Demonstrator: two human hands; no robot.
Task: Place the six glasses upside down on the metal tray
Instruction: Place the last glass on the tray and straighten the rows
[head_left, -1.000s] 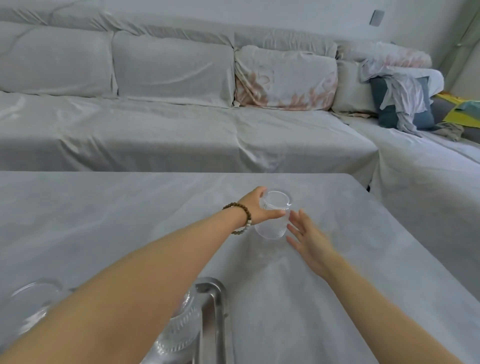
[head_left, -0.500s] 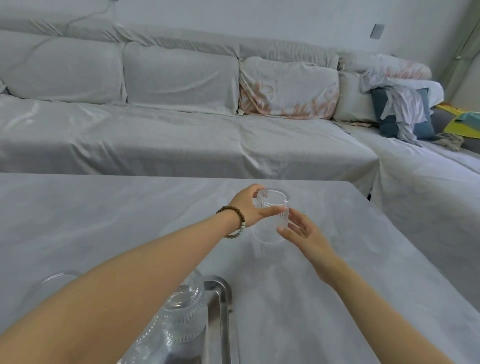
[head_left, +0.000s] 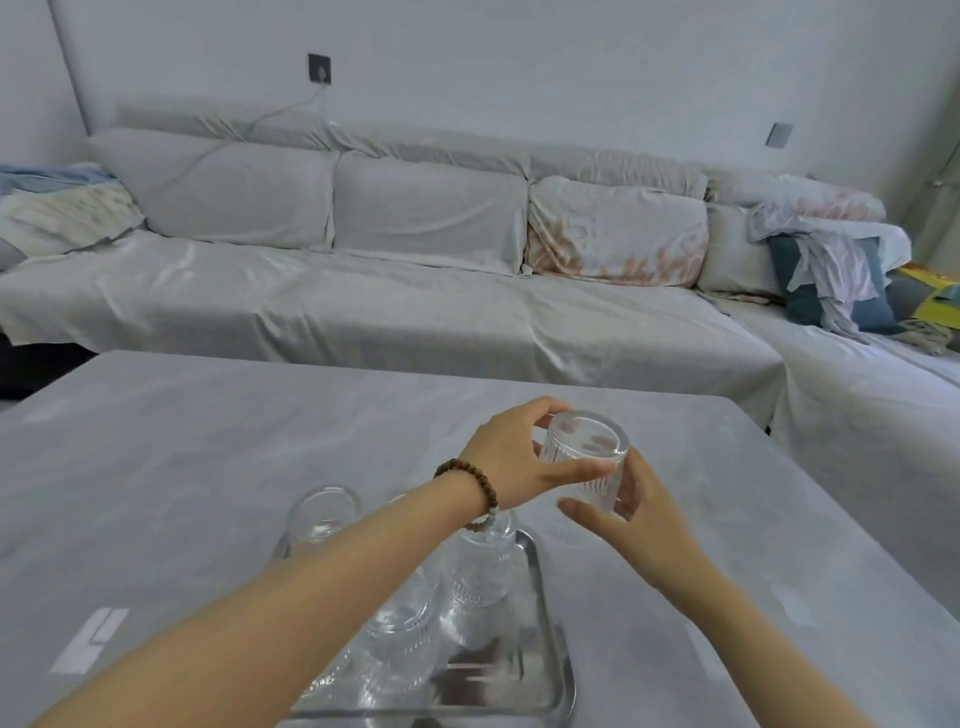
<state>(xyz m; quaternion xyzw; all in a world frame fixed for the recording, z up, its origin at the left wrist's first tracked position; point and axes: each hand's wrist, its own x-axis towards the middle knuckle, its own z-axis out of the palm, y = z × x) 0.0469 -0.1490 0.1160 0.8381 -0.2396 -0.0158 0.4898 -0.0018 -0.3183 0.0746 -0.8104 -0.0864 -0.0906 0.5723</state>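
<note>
Two bare hands, the left hand (head_left: 511, 457) and the right hand (head_left: 631, 514), share one ribbed glass (head_left: 584, 457). One metal tray (head_left: 545, 639) carries at least three more glasses (head_left: 475, 571); the forearm hides part of it, so their exact number is unclear.

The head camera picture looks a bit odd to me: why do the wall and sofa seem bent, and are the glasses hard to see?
Head view: the wide lens bows the sofa and wall edges. Light is soft and even. The glass held in both hands is fairly sharp; the clear glasses on the metal tray merge with its reflections, partly hidden by the left forearm.
</note>
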